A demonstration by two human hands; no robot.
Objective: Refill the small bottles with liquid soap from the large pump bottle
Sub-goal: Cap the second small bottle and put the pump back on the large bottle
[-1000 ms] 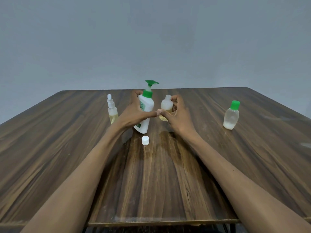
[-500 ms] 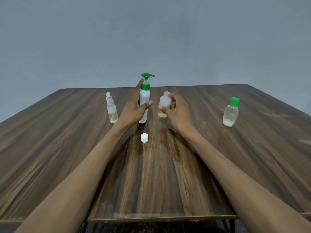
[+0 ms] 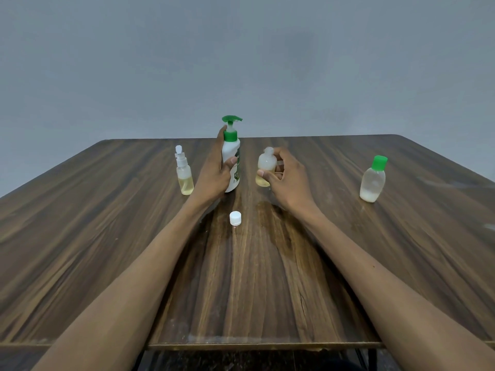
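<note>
On the desk (image 3: 107,236), the left grip (image 3: 214,175) wraps the upright pump bottle (image 3: 232,162) mid-desk. Just right, the right grip (image 3: 288,178) pinches an uncapped small bottle (image 3: 266,167). A white cap (image 3: 235,218) lies nearer.

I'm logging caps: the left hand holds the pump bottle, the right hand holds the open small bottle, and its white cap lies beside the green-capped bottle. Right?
Not quite. In the head view the white cap lies near the table's middle, in front of the pump bottle, far from the green-capped bottle.

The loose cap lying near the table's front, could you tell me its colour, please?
White; the cap shows best in the head view.
</note>
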